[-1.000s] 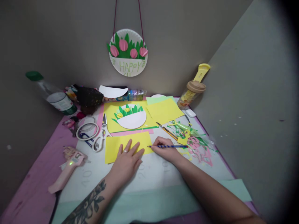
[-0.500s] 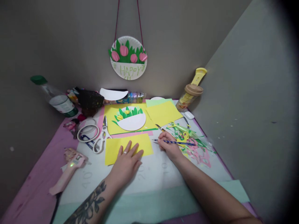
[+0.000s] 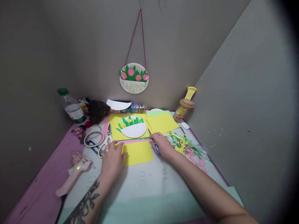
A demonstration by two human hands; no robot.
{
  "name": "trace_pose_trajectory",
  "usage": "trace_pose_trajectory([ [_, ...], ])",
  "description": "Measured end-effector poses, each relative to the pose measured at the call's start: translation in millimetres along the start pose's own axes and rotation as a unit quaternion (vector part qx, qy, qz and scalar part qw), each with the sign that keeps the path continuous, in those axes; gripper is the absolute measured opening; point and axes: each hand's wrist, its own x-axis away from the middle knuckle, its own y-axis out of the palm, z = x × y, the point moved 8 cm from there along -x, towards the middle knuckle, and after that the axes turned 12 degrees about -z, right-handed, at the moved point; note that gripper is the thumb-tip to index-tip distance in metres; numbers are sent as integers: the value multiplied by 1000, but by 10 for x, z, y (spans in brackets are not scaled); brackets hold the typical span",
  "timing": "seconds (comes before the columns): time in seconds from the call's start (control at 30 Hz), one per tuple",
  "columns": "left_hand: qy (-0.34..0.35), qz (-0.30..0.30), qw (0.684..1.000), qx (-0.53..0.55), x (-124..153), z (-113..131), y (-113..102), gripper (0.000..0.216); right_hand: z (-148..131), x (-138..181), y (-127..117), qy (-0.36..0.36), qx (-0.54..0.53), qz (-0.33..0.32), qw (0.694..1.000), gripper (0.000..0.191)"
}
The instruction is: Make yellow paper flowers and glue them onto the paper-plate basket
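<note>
A yellow paper sheet [image 3: 137, 152] lies on the mat in front of me. My left hand [image 3: 113, 160] rests on its left end, fingers curled around that edge; a ring shows on one finger. My right hand [image 3: 162, 146] sits at the sheet's right edge, closed on a blue pencil [image 3: 154, 144] that points up and to the left. Just behind the sheet lies a white paper-plate half with green leaves and yellow buds [image 3: 132, 127] on a larger yellow sheet.
Scissors [image 3: 107, 139], tape rings [image 3: 93, 138] and a pink glue gun [image 3: 73, 174] lie at the left. A bottle [image 3: 72, 107] stands at the back left, a lidded cup [image 3: 183, 109] at the back right. Paper scraps [image 3: 191, 151] lie right. A decorated plate [image 3: 134, 78] hangs on the wall.
My left hand moved from the middle of the yellow sheet to its left end. My right hand swung the pencil from lying sideways to pointing up-left. The view pulled back and tilted up.
</note>
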Motion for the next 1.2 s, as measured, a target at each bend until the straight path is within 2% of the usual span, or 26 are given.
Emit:
trace_pose_trajectory([
  [0.07,-12,3,1000,-6,-16,-75,-4,38,74,-191,28,-24,40,-42,998,23],
  [0.2,11,-9,1000,3,-28,-86,29,35,261,-417,18,-13,58,-87,994,46],
  [0.27,34,-15,999,12,-13,-24,38,33,306,-382,-43,21,26,-59,998,50],
  [0.37,90,-49,994,32,35,157,90,31,369,-115,-98,115,-105,27,987,33],
  [0.43,132,-95,986,47,80,310,176,28,422,135,51,198,-251,32,947,21],
  [0.5,151,-138,978,49,118,422,276,23,388,342,293,253,-398,-5,882,22],
  [0.53,152,-153,975,48,129,456,317,21,358,422,378,272,-461,-4,845,24],
  [0.6,147,-168,974,44,135,486,371,22,267,489,489,277,-561,3,780,29],
  [0.67,141,-174,974,47,128,483,382,23,190,481,554,281,-604,1,746,34],
  [0.7,138,-175,974,51,126,475,376,23,163,462,578,286,-602,-6,745,35],
  [0.77,132,-172,974,69,132,461,342,23,120,404,610,284,-577,-27,765,36],
  [0.87,125,-178,960,176,194,490,314,23,79,298,516,235,-494,-22,837,24],
  [0.9,118,-198,942,243,231,517,350,22,66,271,434,211,-459,-3,863,18],
  [0.93,109,-231,910,327,278,560,418,22,49,253,336,187,-428,22,884,13],
  [0.97,83,-286,857,421,340,608,539,25,28,245,240,165,-412,49,895,11],
  [1.0,43,-332,793,510,410,650,664,35,2,239,169,144,-424,67,892,12],
  [1.03,22,-341,731,590,453,692,732,50,-27,233,125,127,-456,75,878,16],
  [1.07,18,-310,685,659,455,704,738,60,-58,228,101,115,-492,79,860,20],
  [1.1,24,-264,656,707,437,682,716,63,-92,221,96,108,-522,78,842,24],
  [1.13,25,-215,645,733,414,621,690,62,-132,208,114,106,-543,69,830,27],
  [1.2,-7,-112,669,735,367,389,618,50,-227,155,203,102,-554,32,825,29],
])
